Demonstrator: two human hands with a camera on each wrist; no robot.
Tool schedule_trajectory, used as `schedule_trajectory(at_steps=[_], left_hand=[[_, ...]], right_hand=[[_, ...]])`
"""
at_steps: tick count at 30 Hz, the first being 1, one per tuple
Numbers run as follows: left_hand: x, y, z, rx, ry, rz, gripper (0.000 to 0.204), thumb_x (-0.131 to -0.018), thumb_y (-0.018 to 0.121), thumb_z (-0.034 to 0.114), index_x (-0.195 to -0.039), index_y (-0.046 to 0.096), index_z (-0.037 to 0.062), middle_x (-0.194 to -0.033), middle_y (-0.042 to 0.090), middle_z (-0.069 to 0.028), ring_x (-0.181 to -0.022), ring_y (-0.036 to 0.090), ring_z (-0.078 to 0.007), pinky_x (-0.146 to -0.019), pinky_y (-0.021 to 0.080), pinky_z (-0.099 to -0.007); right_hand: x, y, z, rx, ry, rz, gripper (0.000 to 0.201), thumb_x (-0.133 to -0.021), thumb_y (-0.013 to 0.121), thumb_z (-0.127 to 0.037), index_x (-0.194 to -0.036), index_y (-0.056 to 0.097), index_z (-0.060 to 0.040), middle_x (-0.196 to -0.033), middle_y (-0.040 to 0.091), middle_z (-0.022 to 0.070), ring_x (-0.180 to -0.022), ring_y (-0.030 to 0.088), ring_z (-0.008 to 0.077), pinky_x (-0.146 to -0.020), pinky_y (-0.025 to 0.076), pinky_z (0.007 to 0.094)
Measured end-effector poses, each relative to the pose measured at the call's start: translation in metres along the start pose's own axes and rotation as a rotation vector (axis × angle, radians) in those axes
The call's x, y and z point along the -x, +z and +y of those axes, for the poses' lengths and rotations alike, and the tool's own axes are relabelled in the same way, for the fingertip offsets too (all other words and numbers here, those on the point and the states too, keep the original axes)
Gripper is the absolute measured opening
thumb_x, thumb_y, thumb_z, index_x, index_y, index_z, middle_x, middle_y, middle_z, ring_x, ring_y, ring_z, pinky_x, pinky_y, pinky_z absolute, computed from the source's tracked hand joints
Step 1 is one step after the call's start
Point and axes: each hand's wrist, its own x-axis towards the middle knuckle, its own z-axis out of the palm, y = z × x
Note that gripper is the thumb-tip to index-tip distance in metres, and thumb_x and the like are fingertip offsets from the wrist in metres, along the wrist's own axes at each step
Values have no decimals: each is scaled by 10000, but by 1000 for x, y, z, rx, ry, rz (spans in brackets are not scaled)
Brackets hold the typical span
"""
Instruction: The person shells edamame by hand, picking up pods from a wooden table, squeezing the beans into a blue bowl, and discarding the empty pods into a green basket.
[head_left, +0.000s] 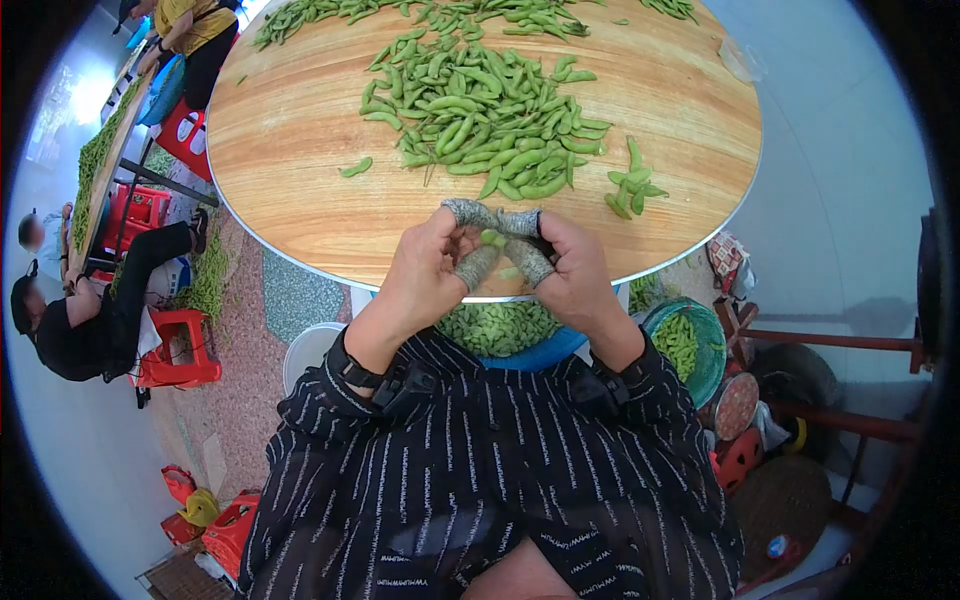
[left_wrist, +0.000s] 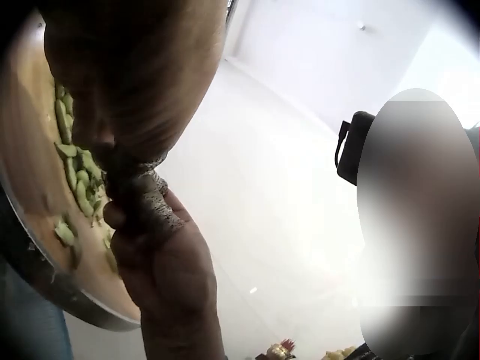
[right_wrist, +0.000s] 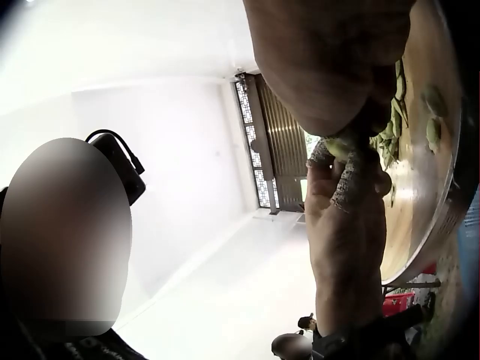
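Shirt [head_left: 440,480]: one, black, white lettering in vertical rows (capitals, M and U among them; full wording not legible)

Wrist devices [head_left: 405,390]: two, black, one per wrist

Left hand [head_left: 425,268]: thumb and forefinger in grey covers, drawn together, pinching the green pod [head_left: 493,238]

Right hand [head_left: 575,265]: likewise covered (four grey covers [head_left: 476,266] in all), its fingertips meeting the left's, pinching the same green pod, held just above the near edge of the round table [head_left: 320,225]

Blue basin [head_left: 567,347]: one, below that edge, heaped with green pieces

Teal basket [head_left: 717,345]: one, to the right, green pieces inside

White bucket [head_left: 298,352]: one, to the left, contents not clear

Round table: wood-patterned top; one large pile of pods [head_left: 480,110], one small cluster [head_left: 635,190] to its right, a small bit of pod [head_left: 356,168] to its left, more pods along the far side

Clear plastic container [head_left: 740,60]: one, at the right rim

Second table [head_left: 120,135]: one, far left, strewn with pods; three people near it, red stools [head_left: 180,345] about, count uncertain
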Motion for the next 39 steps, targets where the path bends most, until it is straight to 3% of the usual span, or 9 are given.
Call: schedule_trajectory(at_steps=[5,8,10,13,17,28,35,37,39], left_hand=[[-3,6,-15,435,-40,4,201,-751,612,5,-924,511,28,-747,479,59,-640,424,-13,-565,365,-161],[-2,1,-6,437,-131,-51,206,-750,617,9,-933,524,28,-770,493,59,-651,435,-12,-589,366,-157],[-2,-4,-4,451,-152,-89,211,-748,618,9,-938,529,29,-772,499,55,-657,441,-12,-595,364,-155],[-2,-9,-9,494,-183,-169,221,-742,622,6,-943,535,30,-771,517,50,-664,451,-9,-594,361,-151],[-2,-7,-7,522,-230,-179,208,-742,619,7,-934,541,31,-730,552,34,-624,476,-13,-540,365,-152],[1,-3,2,623,-369,-53,176,-765,619,73,-922,550,32,-700,588,-15,-538,518,-50,-445,381,-159],[0,-6,8,702,-359,-106,231,-746,597,-8,-969,539,15,-830,600,-39,-678,566,-74,-561,449,-187],[-2,0,13,624,-378,-67,241,-740,597,-17,-970,529,13,-846,599,-51,-686,569,-85,-567,454,-194],[-3,4,11,621,-325,-47,272,-723,601,-38,-972,505,16,-879,593,-75,-702,575,-111,-578,468,-214]], right_hand=[[2,4,5,-93,-49,39,214,-755,551,-21,-965,561,16,-719,562,83,-657,537,165,-615,424,260],[2,1,7,-359,92,13,181,-776,549,-25,-953,575,3,-712,560,18,-621,518,99,-571,417,220],[1,-9,9,-711,427,-151,155,-787,562,-41,-939,587,-22,-697,543,-34,-571,483,41,-509,389,175],[2,-8,9,-791,433,-158,144,-780,580,-53,-923,596,-41,-665,531,-41,-541,454,11,-468,355,149],[2,-6,4,-651,424,-123,136,-779,579,-48,-913,599,-36,-665,528,-39,-547,463,16,-471,358,151],[4,-12,10,-1218,510,-99,197,-808,519,-45,-996,551,7,-742,576,45,-542,511,58,-413,358,138],[7,2,-1,-597,343,-21,131,-779,532,-2,-895,594,-2,-717,575,27,-552,492,67,-470,371,175],[5,9,-2,-389,49,146,124,-760,517,36,-850,598,7,-705,567,-1,-598,489,74,-528,396,208],[7,11,-1,-228,32,160,142,-753,516,40,-870,593,15,-725,569,-8,-637,497,74,-563,408,217]])
